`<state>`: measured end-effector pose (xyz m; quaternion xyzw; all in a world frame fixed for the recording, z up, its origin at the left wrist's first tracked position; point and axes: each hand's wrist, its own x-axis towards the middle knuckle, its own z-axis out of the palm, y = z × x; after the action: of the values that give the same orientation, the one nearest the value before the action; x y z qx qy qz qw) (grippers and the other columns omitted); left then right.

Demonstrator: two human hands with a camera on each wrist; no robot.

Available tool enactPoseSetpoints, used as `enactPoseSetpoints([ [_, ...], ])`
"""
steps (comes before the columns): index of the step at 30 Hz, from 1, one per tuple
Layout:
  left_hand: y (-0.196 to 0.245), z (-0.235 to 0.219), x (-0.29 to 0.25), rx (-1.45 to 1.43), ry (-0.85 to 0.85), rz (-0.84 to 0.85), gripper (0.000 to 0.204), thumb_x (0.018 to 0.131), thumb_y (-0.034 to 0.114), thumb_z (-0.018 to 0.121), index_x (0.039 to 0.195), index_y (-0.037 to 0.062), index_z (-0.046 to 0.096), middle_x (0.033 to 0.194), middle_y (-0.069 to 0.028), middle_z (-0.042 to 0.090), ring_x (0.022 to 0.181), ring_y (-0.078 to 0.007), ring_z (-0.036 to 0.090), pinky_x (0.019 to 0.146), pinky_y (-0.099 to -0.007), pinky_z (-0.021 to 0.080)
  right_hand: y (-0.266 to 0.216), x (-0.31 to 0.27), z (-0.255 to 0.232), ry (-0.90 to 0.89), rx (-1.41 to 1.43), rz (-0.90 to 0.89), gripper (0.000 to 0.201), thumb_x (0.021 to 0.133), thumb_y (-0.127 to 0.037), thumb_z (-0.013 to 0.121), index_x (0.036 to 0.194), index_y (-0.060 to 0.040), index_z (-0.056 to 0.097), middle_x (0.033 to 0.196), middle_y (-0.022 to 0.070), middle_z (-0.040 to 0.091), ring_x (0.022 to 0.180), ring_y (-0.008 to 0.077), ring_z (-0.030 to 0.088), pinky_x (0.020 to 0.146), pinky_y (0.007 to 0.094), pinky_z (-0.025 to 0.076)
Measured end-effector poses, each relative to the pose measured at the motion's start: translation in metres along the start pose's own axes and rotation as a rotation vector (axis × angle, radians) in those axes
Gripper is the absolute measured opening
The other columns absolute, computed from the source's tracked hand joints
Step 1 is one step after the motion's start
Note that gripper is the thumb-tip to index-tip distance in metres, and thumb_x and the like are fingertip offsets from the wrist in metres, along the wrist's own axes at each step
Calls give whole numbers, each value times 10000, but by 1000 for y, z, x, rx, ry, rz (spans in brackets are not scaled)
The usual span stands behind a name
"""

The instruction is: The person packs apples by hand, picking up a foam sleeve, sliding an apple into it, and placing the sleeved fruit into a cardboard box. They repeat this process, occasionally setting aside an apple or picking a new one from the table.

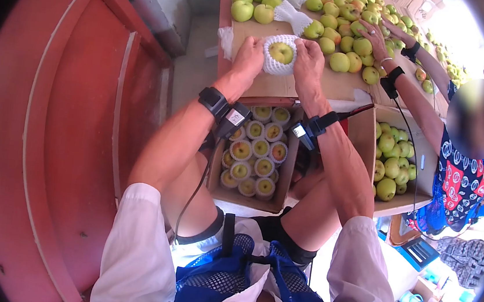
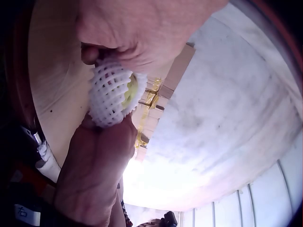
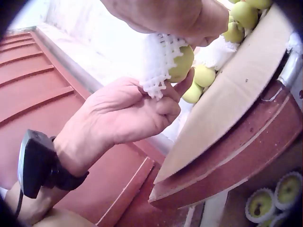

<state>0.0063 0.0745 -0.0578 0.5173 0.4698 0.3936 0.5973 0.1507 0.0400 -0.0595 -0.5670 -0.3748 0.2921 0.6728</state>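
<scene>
Pinching, seemingly, soft white foam netting (image 1: 278, 69) by both sides, my left hand (image 1: 248, 57) and right hand (image 1: 309, 67) mustn't bruise the round green apple (image 1: 280, 53).

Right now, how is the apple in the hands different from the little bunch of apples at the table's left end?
The held apple wears a white foam net, while the bunch of apples is bare. The held apple is held up by the left hand and right hand; the bunch of apples rests on the cardboard. Both look yellowish green.
</scene>
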Motion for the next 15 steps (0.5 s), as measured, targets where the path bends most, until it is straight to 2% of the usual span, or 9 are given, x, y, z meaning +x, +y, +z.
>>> enactPoseSetpoints([
  [4,13,6,-12,-51,8,-35,313,1075,344,449,1202,73,539,1080,-50,604,893,-120,600,660,-312,524,-10,-3,-2,0,17,24,283,984,-186,633,1091,77,627,949,94,678,852,137,607,766,285,504],
  [7,12,5,-12,-88,-9,-2,338,1061,328,468,1203,24,512,1011,-89,618,839,-153,602,603,-328,501,-12,-2,-3,-1,25,8,274,982,-177,639,1083,77,633,949,88,680,854,130,608,766,276,503],
  [12,10,7,-12,-172,-20,44,329,1054,349,475,1162,42,522,966,-69,606,787,-133,580,594,-309,475,-11,0,-2,3,132,6,261,982,-170,648,1078,73,642,958,82,685,860,124,611,764,269,505],
  [15,11,10,-13,-190,-14,43,318,1052,347,473,1154,50,524,954,-62,603,769,-127,570,591,-299,461,-18,0,-3,22,167,98,251,979,-161,654,1088,65,644,962,79,686,854,131,621,759,271,511],
])
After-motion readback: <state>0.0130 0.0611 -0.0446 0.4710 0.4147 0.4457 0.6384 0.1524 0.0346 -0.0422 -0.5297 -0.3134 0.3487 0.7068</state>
